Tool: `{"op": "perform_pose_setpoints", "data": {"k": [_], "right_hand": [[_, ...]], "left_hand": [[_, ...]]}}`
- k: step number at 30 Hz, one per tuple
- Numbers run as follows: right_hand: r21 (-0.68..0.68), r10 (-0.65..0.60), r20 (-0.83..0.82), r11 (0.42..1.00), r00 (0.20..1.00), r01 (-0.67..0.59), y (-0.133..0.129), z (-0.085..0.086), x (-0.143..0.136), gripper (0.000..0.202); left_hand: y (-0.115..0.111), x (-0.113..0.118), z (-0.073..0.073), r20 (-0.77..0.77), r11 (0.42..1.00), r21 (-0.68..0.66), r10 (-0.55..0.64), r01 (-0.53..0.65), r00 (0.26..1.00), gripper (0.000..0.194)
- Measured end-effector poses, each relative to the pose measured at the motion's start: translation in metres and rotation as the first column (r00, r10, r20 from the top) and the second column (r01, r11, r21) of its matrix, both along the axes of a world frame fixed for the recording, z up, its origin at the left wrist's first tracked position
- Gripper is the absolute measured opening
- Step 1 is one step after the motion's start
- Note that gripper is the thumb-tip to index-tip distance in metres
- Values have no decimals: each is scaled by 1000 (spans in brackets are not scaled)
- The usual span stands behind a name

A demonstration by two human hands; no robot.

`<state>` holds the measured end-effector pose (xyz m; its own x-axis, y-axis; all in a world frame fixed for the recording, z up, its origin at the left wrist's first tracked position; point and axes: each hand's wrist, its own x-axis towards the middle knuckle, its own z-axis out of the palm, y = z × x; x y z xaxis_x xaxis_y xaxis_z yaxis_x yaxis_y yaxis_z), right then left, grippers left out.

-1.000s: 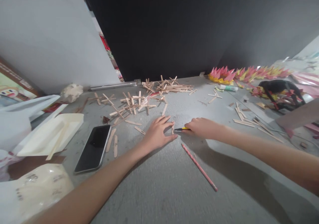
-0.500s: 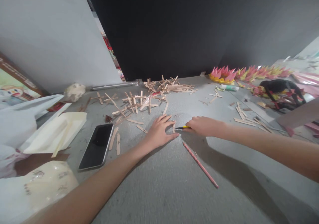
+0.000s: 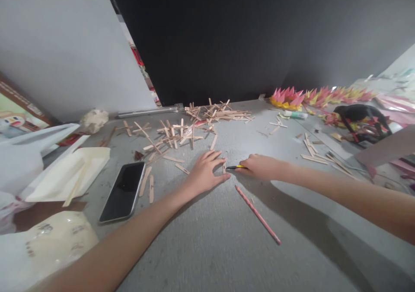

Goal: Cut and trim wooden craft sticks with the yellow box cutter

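My left hand [image 3: 207,171] rests on the grey tabletop [image 3: 201,244], thumb and forefinger at the two ends of a short wooden craft stick [image 3: 224,167], pinning it down. Dark marks show on the stick. From the right, my right hand [image 3: 257,166] grips a yellow utility knife [image 3: 240,166], its dark blade end pointing left at the stick. Whether the blade is cutting into the wood I cannot tell. Just below the knife lies a pink striped pencil [image 3: 257,214].
Behind my hands is a heap of craft sticks [image 3: 223,113], some joined into crosses. A phone [image 3: 122,191] and a cream-coloured tray [image 3: 69,175] lie to the left. Pink and yellow paper flowers [image 3: 287,98], a glue stick [image 3: 297,115] and loose sticks [image 3: 314,158] are on the right.
The whole view has shifted slightly, so things sit a little further left. Both hands keep their hold, with the knife still at the craft stick.
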<state>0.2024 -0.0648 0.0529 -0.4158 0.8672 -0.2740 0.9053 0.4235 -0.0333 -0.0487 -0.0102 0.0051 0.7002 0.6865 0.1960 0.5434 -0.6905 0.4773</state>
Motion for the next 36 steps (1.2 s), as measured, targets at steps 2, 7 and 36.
{"op": "perform_pose_setpoints", "data": {"k": [2, 7, 36], "right_hand": [[-12, -11, -12, 1000, 1000, 11, 1, 0, 1, 55], [-9, -36, -30, 999, 999, 36, 2, -3, 1, 54], [-7, -26, -28, 1000, 999, 25, 5, -4, 1, 53]], "left_hand": [[1, 0, 0, -1, 1000, 0, 2, -2, 1000, 63], [1, 0, -1, -5, 1000, -5, 7, -7, 1000, 62], [1, 0, -2, -16, 1000, 17, 3, -3, 1000, 64]]}}
